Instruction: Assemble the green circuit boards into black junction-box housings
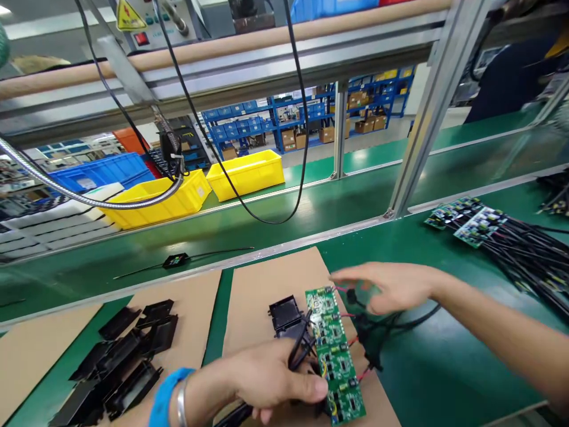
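A strip of joined green circuit boards [336, 356] lies at a slant over the cardboard, with red wires and black cables coming off it. My left hand [271, 373], wearing a blue band and a metal bracelet, grips the strip near its lower end. Its thumb presses the board's left edge, and black cables [302, 341] run by the fingers. Over the upper right of the strip hovers my right hand [395, 287], fingers stretched and slightly blurred, above black cable ends [371, 338]. Black plastic cases [285, 312] sit just left of the strip, partly hidden.
Several open black cases [124, 353] lie on cardboard [191, 314] at the left. Wired boards [480, 225] are heaped at the right. One cabled piece [176, 260] rests beyond the metal rail. Yellow bins [246, 174] stand behind, and a black cable loop [303, 148] hangs down.
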Demonstrator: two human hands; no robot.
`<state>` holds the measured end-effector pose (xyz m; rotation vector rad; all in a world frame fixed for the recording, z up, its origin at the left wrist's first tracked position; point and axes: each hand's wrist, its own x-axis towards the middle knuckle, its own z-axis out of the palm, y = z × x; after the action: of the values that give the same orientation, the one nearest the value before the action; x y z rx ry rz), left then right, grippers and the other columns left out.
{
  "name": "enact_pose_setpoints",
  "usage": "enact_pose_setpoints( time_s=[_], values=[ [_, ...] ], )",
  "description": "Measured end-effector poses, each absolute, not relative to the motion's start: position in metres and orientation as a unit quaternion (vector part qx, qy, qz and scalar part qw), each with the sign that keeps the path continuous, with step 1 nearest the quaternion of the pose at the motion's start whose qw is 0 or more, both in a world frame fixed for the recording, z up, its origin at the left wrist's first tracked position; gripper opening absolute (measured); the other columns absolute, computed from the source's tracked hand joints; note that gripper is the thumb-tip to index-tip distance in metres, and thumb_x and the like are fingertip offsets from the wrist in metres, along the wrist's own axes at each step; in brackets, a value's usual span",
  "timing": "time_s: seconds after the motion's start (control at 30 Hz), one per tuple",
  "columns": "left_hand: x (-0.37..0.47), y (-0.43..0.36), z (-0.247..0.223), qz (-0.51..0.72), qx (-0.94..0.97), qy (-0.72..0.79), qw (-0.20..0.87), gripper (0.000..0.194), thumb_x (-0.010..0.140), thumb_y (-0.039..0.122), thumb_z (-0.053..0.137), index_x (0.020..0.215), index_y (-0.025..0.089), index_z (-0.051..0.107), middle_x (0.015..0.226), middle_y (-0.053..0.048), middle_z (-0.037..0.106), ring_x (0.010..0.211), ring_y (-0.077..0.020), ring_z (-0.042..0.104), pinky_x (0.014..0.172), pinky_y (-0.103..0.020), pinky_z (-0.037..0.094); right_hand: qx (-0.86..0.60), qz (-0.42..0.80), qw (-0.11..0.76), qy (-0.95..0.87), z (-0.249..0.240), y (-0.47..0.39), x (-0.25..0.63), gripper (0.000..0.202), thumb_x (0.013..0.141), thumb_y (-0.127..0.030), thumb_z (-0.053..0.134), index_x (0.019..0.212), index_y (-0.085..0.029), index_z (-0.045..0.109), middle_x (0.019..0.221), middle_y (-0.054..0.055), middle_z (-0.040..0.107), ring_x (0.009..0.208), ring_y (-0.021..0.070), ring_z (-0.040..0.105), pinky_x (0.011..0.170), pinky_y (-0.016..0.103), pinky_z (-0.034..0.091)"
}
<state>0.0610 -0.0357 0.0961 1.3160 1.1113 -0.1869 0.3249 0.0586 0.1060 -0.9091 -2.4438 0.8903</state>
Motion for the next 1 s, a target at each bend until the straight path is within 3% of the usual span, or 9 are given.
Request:
enact_pose_setpoints(
  time_s=[0.1, 0.17, 0.27, 0.37, 0.5, 0.67, 0.77, 0.87, 1.0],
  values=[
    [0.068, -0.043, 0.07, 0.027, 0.579, 0.468, 0.667, 0.051, 0.072, 0.058, 0.073, 0.104, 0.019, 0.064, 0.076, 0.001, 0.057, 0.049, -0.0095, 0.046, 0.045, -0.023, 0.045, -0.281, 0.364, 0.119, -0.88, 0.088, 0.058, 0.291, 0.024, 0.072, -0.035, 0.075, 0.085, -0.018, 0.066, 0.077, 0.001, 0.067, 0.067, 0.0151, 0.058, 0.058, 0.023, 0.041],
    [0.071, -0.047, 0.062, 0.113, 0.578, 0.434, 0.681, 0.053, 0.074, 0.052, 0.074, 0.113, 0.019, 0.063, 0.086, -0.001, 0.063, 0.072, -0.0168, 0.057, 0.07, -0.03, 0.053, -0.268, 0.38, 0.105, -0.879, 0.072, 0.053, 0.279, 0.015, 0.077, -0.031, 0.07, 0.081, -0.018, 0.062, 0.071, -0.001, 0.064, 0.064, 0.0138, 0.057, 0.055, 0.022, 0.037],
    [0.072, -0.049, 0.057, 0.186, 0.573, 0.397, 0.692, 0.048, 0.079, 0.044, 0.07, 0.12, 0.018, 0.061, 0.104, -0.004, 0.066, 0.104, -0.0262, 0.058, 0.094, -0.038, 0.046, -0.241, 0.335, 0.169, -0.895, 0.048, 0.044, 0.279, 0.007, 0.083, -0.017, 0.054, 0.082, -0.02, 0.061, 0.07, -0.001, 0.062, 0.063, 0.0127, 0.055, 0.058, 0.023, 0.035],
    [0.072, -0.049, 0.054, 0.174, 0.599, 0.424, 0.656, 0.045, 0.08, 0.036, 0.069, 0.12, 0.016, 0.06, 0.114, -0.006, 0.066, 0.106, -0.0271, 0.057, 0.093, -0.036, 0.045, -0.247, 0.296, 0.208, -0.899, 0.038, 0.039, 0.288, 0.015, 0.081, -0.013, 0.049, 0.086, -0.02, 0.061, 0.075, 0.0, 0.062, 0.065, 0.0136, 0.055, 0.062, 0.025, 0.036],
    [0.073, -0.046, 0.054, 0.129, 0.639, 0.475, 0.591, 0.044, 0.078, 0.028, 0.068, 0.119, 0.018, 0.059, 0.116, -0.005, 0.066, 0.104, -0.0267, 0.058, 0.091, -0.034, 0.045, -0.31, 0.415, 0.128, -0.846, 0.042, 0.037, 0.294, 0.018, 0.075, -0.032, 0.07, 0.087, -0.02, 0.062, 0.073, -0.002, 0.062, 0.063, 0.0129, 0.055, 0.056, 0.021, 0.037],
    [0.076, -0.047, 0.048, 0.097, 0.661, 0.507, 0.545, 0.035, 0.079, 0.027, 0.063, 0.113, 0.019, 0.06, 0.103, -0.005, 0.069, 0.091, -0.0243, 0.061, 0.08, -0.032, 0.048, -0.284, 0.361, 0.135, -0.878, 0.024, 0.026, 0.298, 0.009, 0.073, -0.013, 0.059, 0.069, -0.02, 0.054, 0.064, -0.003, 0.056, 0.058, 0.0115, 0.05, 0.055, 0.022, 0.032],
    [0.078, -0.047, 0.045, 0.081, 0.671, 0.519, 0.523, 0.033, 0.08, 0.028, 0.061, 0.113, 0.019, 0.06, 0.102, -0.006, 0.069, 0.091, -0.0245, 0.062, 0.079, -0.032, 0.048, -0.28, 0.337, 0.149, -0.886, 0.015, 0.021, 0.302, 0.008, 0.075, -0.014, 0.057, 0.078, -0.02, 0.059, 0.073, 0.0, 0.06, 0.068, 0.0145, 0.055, 0.061, 0.024, 0.036],
    [0.078, -0.047, 0.048, 0.065, 0.692, 0.535, 0.48, 0.041, 0.082, 0.031, 0.06, 0.121, 0.021, 0.057, 0.11, -0.009, 0.067, 0.097, -0.028, 0.062, 0.082, -0.036, 0.047, -0.352, 0.37, 0.09, -0.855, 0.015, 0.019, 0.303, 0.033, 0.068, -0.027, 0.072, 0.098, -0.022, 0.061, 0.088, 0.003, 0.064, 0.084, 0.0209, 0.06, 0.067, 0.026, 0.04],
    [0.079, -0.05, 0.05, 0.058, 0.704, 0.545, 0.451, 0.041, 0.082, 0.032, 0.061, 0.122, 0.023, 0.056, 0.108, -0.009, 0.067, 0.098, -0.029, 0.062, 0.082, -0.037, 0.047, -0.352, 0.393, 0.06, -0.847, 0.013, 0.011, 0.302, 0.021, 0.066, -0.014, 0.067, 0.079, -0.022, 0.053, 0.079, -0.001, 0.062, 0.077, 0.0182, 0.059, 0.062, 0.024, 0.035]
  ],
)
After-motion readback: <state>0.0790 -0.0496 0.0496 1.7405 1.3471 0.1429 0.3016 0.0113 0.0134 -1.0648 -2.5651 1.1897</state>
